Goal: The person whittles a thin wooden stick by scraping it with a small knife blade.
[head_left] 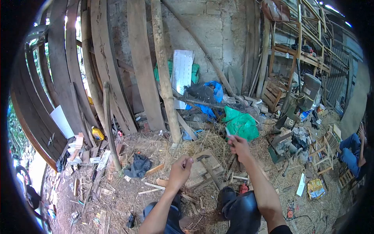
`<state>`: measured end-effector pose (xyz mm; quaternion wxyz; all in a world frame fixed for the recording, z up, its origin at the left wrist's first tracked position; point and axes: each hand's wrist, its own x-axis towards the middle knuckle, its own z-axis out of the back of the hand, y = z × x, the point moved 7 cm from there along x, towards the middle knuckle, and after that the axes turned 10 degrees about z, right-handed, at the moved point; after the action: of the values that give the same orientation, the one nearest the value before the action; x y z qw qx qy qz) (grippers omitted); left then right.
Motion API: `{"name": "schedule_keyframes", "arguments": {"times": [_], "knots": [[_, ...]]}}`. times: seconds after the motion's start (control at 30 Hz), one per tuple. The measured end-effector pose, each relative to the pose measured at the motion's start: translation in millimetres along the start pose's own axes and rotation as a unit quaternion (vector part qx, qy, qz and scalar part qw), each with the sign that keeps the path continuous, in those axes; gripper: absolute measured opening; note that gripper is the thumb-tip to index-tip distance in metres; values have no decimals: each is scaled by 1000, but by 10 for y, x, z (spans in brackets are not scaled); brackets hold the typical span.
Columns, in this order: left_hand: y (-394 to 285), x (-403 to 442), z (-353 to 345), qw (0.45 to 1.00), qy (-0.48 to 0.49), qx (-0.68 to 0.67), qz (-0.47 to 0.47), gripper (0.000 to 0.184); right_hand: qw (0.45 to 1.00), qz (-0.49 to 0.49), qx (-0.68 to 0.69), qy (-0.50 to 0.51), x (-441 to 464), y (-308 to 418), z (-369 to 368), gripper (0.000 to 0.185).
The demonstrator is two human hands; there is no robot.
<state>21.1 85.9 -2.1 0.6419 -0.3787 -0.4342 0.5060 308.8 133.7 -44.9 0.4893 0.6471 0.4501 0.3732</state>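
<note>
My left hand (180, 172) is raised over the litter, its fingers curled closed; whatever they hold, if anything, is too small to make out. My right hand (239, 148) is pinched around a small, thin whitish object (228, 132) that sticks up past the fingertips; its kind does not show. Beyond and between my knees lies a flat wooden board (194, 177). A hammer (210, 173) rests across the board, its head toward the wall and its handle toward my right foot. Neither hand touches the hammer.
Straw and wood scraps cover the ground. A green plastic sheet (241, 124), a black bag (139, 165) and a yellow bottle (97, 133) lie around. Tall planks (146, 66) lean against the wall. At right are a wooden stool frame (321, 155) and a seated person (352, 150).
</note>
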Motion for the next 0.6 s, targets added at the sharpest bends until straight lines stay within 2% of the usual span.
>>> {"name": "schedule_keyframes", "arguments": {"times": [0.07,0.1,0.17,0.2,0.27,0.3,0.43,0.6], "knots": [[-58,-33,-28,1000,5,8,11,16,991,50,19,125,-258,269,-528,26],[-94,-26,-41,1000,6,18,11,16,991,50,19,126,-374,336,-665,26],[-33,-46,-104,999,0,32,3,15,973,19,12,229,-606,336,-999,26],[-69,-45,-105,999,-4,42,-9,15,973,21,17,229,-576,278,-1016,26],[-124,-60,-97,998,12,56,3,15,968,-39,72,236,-531,62,-1028,21],[-161,-80,-111,998,26,63,17,15,972,-63,57,219,-489,75,-971,21],[-237,-100,-178,993,34,99,46,14,974,-63,34,217,-429,143,-861,22],[-330,-132,-263,993,-4,102,-55,13,980,-52,-27,193,-204,23,-648,25]]}}
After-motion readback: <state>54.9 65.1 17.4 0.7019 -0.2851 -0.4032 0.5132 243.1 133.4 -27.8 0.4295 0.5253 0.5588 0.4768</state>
